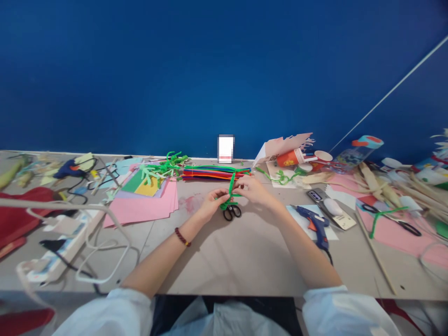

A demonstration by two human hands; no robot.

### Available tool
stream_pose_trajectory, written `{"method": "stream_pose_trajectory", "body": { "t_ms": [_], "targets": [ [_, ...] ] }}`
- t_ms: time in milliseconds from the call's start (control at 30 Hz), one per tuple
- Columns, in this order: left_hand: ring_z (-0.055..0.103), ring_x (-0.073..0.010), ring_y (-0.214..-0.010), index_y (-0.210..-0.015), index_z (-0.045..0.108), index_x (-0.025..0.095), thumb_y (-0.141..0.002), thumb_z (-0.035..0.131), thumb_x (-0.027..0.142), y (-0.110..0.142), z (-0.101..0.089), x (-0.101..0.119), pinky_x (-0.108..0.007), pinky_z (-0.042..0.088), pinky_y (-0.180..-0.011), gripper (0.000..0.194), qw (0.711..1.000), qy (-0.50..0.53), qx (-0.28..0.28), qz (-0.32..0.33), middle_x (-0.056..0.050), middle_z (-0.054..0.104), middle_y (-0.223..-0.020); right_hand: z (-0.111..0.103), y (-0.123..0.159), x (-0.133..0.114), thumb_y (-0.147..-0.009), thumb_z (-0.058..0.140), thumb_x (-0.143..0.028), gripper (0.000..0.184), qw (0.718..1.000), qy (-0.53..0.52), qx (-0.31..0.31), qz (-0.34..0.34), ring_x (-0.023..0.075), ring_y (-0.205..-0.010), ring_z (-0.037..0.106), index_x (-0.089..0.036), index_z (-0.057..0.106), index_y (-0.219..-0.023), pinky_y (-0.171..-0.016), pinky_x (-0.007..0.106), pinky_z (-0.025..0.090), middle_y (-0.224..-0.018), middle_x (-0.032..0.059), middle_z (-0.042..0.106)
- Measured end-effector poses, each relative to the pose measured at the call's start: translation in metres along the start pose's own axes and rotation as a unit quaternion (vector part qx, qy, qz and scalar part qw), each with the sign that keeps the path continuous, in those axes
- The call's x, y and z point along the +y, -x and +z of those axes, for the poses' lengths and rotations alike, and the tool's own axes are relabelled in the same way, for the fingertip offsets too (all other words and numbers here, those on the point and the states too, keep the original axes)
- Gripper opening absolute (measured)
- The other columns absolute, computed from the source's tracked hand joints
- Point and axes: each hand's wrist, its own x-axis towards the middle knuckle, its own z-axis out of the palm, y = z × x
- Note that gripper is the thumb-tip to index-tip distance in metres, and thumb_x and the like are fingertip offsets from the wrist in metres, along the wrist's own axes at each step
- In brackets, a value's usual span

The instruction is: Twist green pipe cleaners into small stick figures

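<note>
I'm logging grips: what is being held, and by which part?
Green fuzzy stems: the left hand grips them below the upright tip; the right hand is at their right, its hold unclear.

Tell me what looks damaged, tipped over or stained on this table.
At back right, a pinkish sheet has a ragged edge, as if torn, and a stack of red paper cups lies on its side. Reddish smudges mark the tabletop left of the left hand.
</note>
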Motion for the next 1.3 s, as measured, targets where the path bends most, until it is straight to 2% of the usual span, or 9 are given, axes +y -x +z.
{"method": "stream_pose_trajectory", "body": {
  "t_ms": [100,233,433,667,800,900,1000,1200,1300],
  "targets": [
    [0.058,-0.0121,-0.063,-0.076,0.068,0.016,-0.059,0.083,0.039,0.002,-0.001,0.000,-0.026,0.045,-0.063,0.033,0.998,0.031,-0.033,-0.048,-0.002,0.064,-0.067,-0.004,0.001,0.005,-0.081,0.060,-0.024,0.010,0.996,-0.085,-0.035,-0.021,0.0158,-0.071,0.057,-0.019,0.068,-0.077,-0.065,0.027,0.041,-0.077,0.0026,0.067],
    [0.057,-0.0129,-0.058,-0.076,0.068,0.016,-0.054,0.086,0.040,0.007,-0.001,0.004,-0.025,0.043,-0.056,0.037,0.986,0.071,-0.089,-0.119,-0.003,0.063,-0.064,-0.008,0.002,0.009,-0.081,0.062,-0.033,0.018,0.981,-0.158,-0.110,-0.040,0.0150,-0.072,0.058,-0.018,0.068,-0.076,-0.068,0.027,0.045,-0.079,0.0026,0.066],
    [0.056,-0.0122,-0.054,-0.076,0.066,0.016,-0.058,0.084,0.039,0.010,-0.004,0.007,-0.025,0.042,-0.054,0.034,0.977,0.077,-0.145,-0.133,-0.003,0.062,-0.062,-0.006,0.005,0.008,-0.083,0.061,-0.038,0.022,0.942,-0.275,-0.189,-0.025,0.0142,-0.075,0.061,-0.017,0.065,-0.084,-0.068,0.026,0.048,-0.082,0.0020,0.065],
    [0.062,-0.0153,-0.083,-0.097,0.064,0.020,-0.071,0.074,0.035,-0.003,0.000,-0.007,-0.029,0.048,-0.078,0.032,0.993,-0.043,0.079,0.080,-0.004,0.066,-0.092,0.009,-0.001,0.011,-0.079,0.064,-0.037,0.021,0.966,-0.249,-0.030,0.055,0.0144,-0.073,0.059,-0.017,0.063,-0.081,-0.070,0.028,0.046,-0.080,0.0019,0.065],
    [0.059,-0.0192,-0.096,-0.114,0.054,0.021,-0.074,0.070,0.029,0.000,-0.002,-0.006,-0.037,0.045,-0.092,0.045,0.917,-0.260,0.189,0.234,-0.006,0.064,-0.099,0.028,-0.003,0.009,-0.076,0.064,-0.035,0.019,0.954,-0.268,0.068,0.118,0.0147,-0.075,0.059,-0.017,0.062,-0.081,-0.072,0.028,0.046,-0.082,0.0031,0.065],
    [0.055,-0.0232,-0.109,-0.113,0.057,0.021,-0.077,0.065,0.024,0.004,-0.005,-0.004,-0.040,0.039,-0.099,0.037,0.831,-0.430,0.185,0.300,-0.010,0.062,-0.112,0.039,-0.004,0.007,-0.074,0.065,-0.035,0.020,0.934,-0.308,0.103,0.148,0.0145,-0.074,0.059,-0.017,0.062,-0.080,-0.072,0.028,0.047,-0.082,0.0038,0.065],
    [0.055,-0.0257,-0.108,-0.105,0.063,0.022,-0.077,0.064,0.023,0.005,-0.007,-0.003,-0.042,0.034,-0.101,0.029,0.782,-0.516,0.158,0.313,-0.009,0.066,-0.109,0.046,-0.006,0.008,-0.071,0.069,-0.037,0.022,0.916,-0.353,0.102,0.163,0.0140,-0.072,0.059,-0.017,0.062,-0.078,-0.071,0.029,0.048,-0.079,0.0035,0.065],
    [0.061,-0.0235,-0.096,-0.088,0.069,0.025,-0.083,0.059,0.022,0.003,-0.009,0.000,-0.043,0.031,-0.101,0.012,0.781,-0.505,0.182,0.318,-0.005,0.072,-0.087,0.048,-0.008,0.013,-0.066,0.071,-0.045,0.031,0.914,-0.356,0.092,0.171,0.0117,-0.058,0.052,-0.017,0.061,-0.071,-0.056,0.026,0.044,-0.064,0.0005,0.060],
    [0.063,-0.0223,-0.093,-0.086,0.070,0.026,-0.084,0.058,0.021,0.004,-0.009,0.003,-0.044,0.030,-0.102,0.013,0.787,-0.501,0.173,0.317,-0.004,0.072,-0.085,0.048,-0.008,0.015,-0.067,0.071,-0.044,0.029,0.927,-0.331,0.099,0.143,0.0135,-0.062,0.055,-0.017,0.062,-0.073,-0.061,0.028,0.045,-0.070,0.0029,0.064]
  ]
}}
